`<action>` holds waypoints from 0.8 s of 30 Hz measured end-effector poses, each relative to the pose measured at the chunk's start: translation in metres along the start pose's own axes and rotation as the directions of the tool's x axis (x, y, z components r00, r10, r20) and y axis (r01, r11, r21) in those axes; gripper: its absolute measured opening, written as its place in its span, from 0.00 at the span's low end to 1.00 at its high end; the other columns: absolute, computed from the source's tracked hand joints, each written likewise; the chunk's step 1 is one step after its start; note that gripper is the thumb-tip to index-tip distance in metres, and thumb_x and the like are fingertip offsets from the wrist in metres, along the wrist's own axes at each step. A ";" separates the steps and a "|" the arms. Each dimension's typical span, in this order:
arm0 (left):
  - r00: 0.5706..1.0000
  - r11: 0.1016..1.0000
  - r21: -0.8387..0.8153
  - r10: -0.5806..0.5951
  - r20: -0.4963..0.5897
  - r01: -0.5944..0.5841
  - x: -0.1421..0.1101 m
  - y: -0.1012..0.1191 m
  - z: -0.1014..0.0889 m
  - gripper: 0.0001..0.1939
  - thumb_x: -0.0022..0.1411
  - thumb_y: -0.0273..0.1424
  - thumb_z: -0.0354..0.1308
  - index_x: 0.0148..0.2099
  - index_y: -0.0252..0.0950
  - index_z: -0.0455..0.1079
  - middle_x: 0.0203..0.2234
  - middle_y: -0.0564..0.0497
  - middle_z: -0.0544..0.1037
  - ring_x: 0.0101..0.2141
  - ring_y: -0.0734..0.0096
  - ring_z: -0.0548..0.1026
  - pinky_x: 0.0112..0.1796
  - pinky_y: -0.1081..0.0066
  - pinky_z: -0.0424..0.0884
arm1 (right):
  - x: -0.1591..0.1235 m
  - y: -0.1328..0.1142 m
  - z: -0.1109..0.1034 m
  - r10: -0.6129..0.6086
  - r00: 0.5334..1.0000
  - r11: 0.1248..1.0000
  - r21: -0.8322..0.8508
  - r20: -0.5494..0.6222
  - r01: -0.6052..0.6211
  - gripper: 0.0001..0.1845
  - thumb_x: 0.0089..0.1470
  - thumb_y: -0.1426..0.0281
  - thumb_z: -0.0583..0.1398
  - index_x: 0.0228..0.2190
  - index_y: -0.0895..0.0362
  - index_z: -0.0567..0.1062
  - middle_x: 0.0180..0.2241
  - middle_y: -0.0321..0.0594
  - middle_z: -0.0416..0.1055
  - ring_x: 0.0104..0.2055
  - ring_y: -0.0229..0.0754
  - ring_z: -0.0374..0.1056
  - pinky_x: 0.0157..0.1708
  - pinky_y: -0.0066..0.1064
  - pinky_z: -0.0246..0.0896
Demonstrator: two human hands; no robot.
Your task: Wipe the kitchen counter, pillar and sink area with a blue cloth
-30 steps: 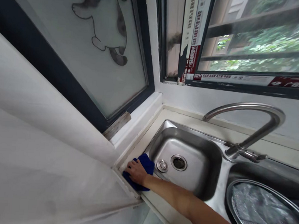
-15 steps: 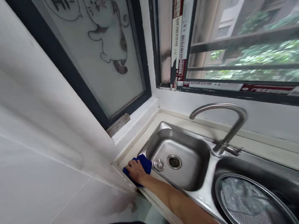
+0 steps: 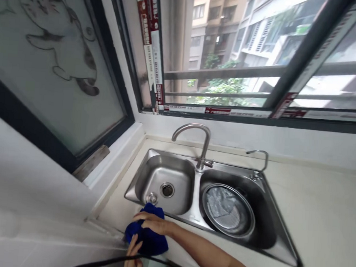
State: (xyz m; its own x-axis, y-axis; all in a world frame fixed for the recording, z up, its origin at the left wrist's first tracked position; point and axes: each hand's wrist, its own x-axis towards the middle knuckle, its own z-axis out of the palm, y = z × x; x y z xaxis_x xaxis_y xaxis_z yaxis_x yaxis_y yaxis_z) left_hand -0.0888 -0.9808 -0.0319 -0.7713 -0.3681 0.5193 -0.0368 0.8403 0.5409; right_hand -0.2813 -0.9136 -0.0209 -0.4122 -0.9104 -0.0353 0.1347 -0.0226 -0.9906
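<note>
My right hand lies on top of a bunched blue cloth at the front left corner of the white counter, fingers curled over it. My left hand comes up from the bottom edge, its fingers stretched out against the cloth's lower side. The cloth sits just in front of the steel double sink's rim, by its left basin.
A curved faucet stands between the basins, and a small tap at the back right. A round metal strainer bowl fills the right basin. White counter extends right. A black cable crosses the bottom. Windows stand behind and left.
The view has pulled back and swung right, showing the whole sink. The cloth moved from the left wall corner to the counter's front edge, and my left hand has come to it.
</note>
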 end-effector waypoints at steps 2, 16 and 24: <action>0.999 1.000 -0.013 0.022 0.045 -0.021 0.022 -0.002 0.021 0.24 0.69 0.25 0.43 0.65 0.41 0.60 0.64 0.43 0.66 0.62 0.61 0.66 0.57 0.57 0.72 | -0.007 0.001 -0.001 0.032 0.997 0.997 0.066 -0.075 -0.027 0.21 0.50 0.62 0.58 0.45 0.54 0.78 0.52 0.41 0.74 0.60 0.50 0.65 0.65 0.46 0.51; 0.954 0.935 0.255 0.189 0.231 -0.247 0.066 -0.006 0.078 0.21 0.66 0.41 0.53 0.57 0.38 0.71 0.59 0.40 0.70 0.54 0.51 0.71 0.59 0.47 0.64 | -0.256 -0.051 -0.144 -0.120 0.048 0.990 -0.123 -0.992 -0.070 0.27 0.57 0.46 0.51 0.36 0.55 0.73 0.37 0.44 0.78 0.41 0.45 0.72 0.46 0.40 0.69; 0.945 0.935 0.209 0.240 0.222 -0.287 0.089 -0.003 0.089 0.22 0.65 0.41 0.52 0.55 0.34 0.71 0.56 0.37 0.71 0.51 0.48 0.72 0.56 0.46 0.66 | -0.305 0.006 -0.109 -0.229 0.271 0.651 -0.354 -0.935 -0.671 0.18 0.60 0.59 0.50 0.35 0.56 0.75 0.38 0.47 0.78 0.41 0.45 0.73 0.47 0.38 0.66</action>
State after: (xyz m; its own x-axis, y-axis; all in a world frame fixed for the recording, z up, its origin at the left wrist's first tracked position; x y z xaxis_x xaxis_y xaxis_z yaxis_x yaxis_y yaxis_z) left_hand -0.2138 -0.9810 -0.0464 -0.8787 -0.0576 0.4739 0.0539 0.9744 0.2184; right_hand -0.2534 -0.5914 -0.0302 -0.9850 0.1448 0.0937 0.0456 0.7425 -0.6683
